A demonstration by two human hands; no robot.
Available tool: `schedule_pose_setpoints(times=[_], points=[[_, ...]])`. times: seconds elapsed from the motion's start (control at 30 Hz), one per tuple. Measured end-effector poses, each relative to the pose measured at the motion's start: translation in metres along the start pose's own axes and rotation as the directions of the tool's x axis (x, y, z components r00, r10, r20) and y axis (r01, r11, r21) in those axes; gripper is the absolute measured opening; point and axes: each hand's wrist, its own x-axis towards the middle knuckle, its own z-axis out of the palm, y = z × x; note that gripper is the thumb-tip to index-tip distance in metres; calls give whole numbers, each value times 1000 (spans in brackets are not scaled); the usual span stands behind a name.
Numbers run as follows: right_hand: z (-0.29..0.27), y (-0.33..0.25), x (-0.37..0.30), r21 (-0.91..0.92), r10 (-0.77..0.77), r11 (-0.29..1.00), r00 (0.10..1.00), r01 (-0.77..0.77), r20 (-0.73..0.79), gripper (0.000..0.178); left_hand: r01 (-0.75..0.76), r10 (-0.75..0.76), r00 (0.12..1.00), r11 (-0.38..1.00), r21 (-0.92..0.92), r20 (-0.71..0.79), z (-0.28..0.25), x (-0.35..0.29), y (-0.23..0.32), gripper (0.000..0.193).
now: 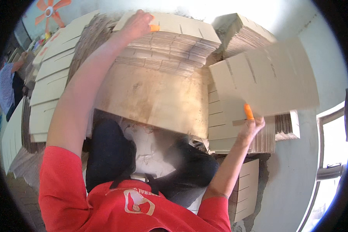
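My right hand [252, 129], with an orange cover on its thumb, grips the lower edge of a slotted cardboard sheet [266, 79]. The sheet is tilted up above a right-hand stack of slotted cardboard [221, 127], partly hiding it. Farther off, at the left end of a tall stack of slotted cardboard [170, 25], is my left hand [140, 24]. Its fingers are curled, with orange covers on the tips, against the top of that stack. Whether a sheet is pinched there is hidden.
A brown board [150, 98] lies between the stacks, above my legs. More cardboard stacks [52, 81] line the left side, and another [247, 33] stands at the back right. A person [7, 85] is at the far left, below an orange fan [49, 11]. A wall [294, 166] borders the right.
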Motion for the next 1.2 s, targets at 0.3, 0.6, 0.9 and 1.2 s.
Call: schedule_pose_setpoints(times=[0.3,0.6,0.9,1.2], points=[[72,-5,10,151,68,988,954,-24,-293,13,-165,169,981,985,-50,98,76,55,97,57],[96,14,-15,90,396,910,913,-405,95,9,-203,32,912,902,-381,-409,141,96,20,15],[80,32,-18,245,377,889,922,-387,88,5,-628,656,660,750,210,-368,97,35,111,7],[77,26,-19,-15,245,969,966,-245,83,5,-630,711,637,702,331,-297,105,3,118,11]])
